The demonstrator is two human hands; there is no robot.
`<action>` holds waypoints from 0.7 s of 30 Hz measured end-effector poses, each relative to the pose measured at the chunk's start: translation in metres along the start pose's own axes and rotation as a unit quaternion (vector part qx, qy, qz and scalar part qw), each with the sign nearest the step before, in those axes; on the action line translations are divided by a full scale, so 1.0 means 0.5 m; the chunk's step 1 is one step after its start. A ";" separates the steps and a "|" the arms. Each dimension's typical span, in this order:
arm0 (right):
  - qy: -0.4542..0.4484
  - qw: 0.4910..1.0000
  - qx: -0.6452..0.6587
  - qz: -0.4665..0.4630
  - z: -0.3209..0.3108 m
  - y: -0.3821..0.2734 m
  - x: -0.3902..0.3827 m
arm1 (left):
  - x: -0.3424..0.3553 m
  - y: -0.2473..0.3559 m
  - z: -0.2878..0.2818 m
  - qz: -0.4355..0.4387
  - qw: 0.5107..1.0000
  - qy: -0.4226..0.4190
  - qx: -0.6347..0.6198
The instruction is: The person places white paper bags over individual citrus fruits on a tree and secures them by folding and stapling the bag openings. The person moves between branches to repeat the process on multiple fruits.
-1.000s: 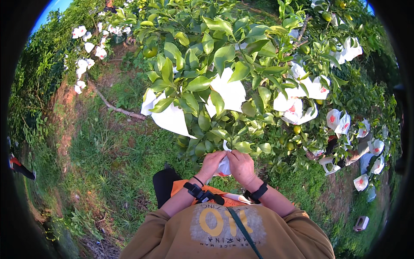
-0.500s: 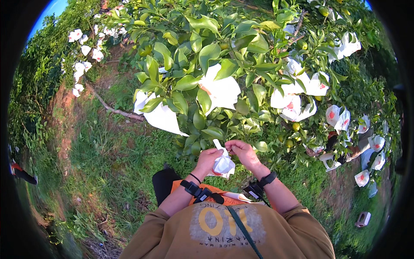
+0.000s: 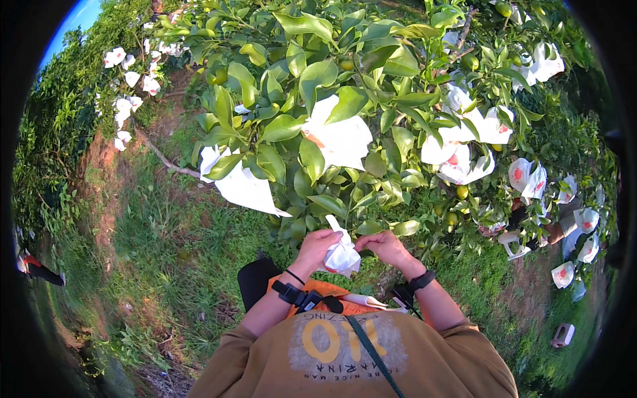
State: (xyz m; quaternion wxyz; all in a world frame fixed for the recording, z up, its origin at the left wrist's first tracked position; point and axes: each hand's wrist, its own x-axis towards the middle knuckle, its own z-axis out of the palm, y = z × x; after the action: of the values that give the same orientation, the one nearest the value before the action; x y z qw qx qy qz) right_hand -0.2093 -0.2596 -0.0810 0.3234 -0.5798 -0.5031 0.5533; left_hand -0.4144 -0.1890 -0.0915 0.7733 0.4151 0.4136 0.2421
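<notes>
Head view: we hold a white paper bag (image 3: 343, 253) between both hands, left hand (image 3: 315, 247) gripping its side, right hand (image 3: 385, 246) pinching the other. We should twist its neck snugly, just below the leaves (image 3: 318, 199).

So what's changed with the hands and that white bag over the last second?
Both hands, left hand and right hand, have come down slightly from the leaves, still gripping the white paper bag between them. The bag now shows more fully, crumpled, with one corner poking up. The bagged fruit on the tree hangs as before.
</notes>
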 end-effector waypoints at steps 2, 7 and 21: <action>0.030 0.999 0.041 0.007 0.022 0.013 0.023 | -0.002 -0.003 0.008 -0.010 0.999 -0.014 -0.027; -0.037 0.924 0.380 0.031 0.065 0.035 0.104 | 0.003 -0.013 0.013 -0.048 0.997 -0.024 -0.051; -0.211 0.826 0.522 -0.009 0.055 0.045 0.155 | 0.017 -0.028 -0.015 -0.124 0.973 -0.090 -0.173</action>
State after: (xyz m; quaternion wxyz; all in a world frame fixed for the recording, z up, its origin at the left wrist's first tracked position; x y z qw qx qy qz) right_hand -0.2401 -0.1979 -0.1315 0.4688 -0.1890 -0.1998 0.8394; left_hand -0.4159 -0.1871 -0.1095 0.8916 0.2400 0.3425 0.1737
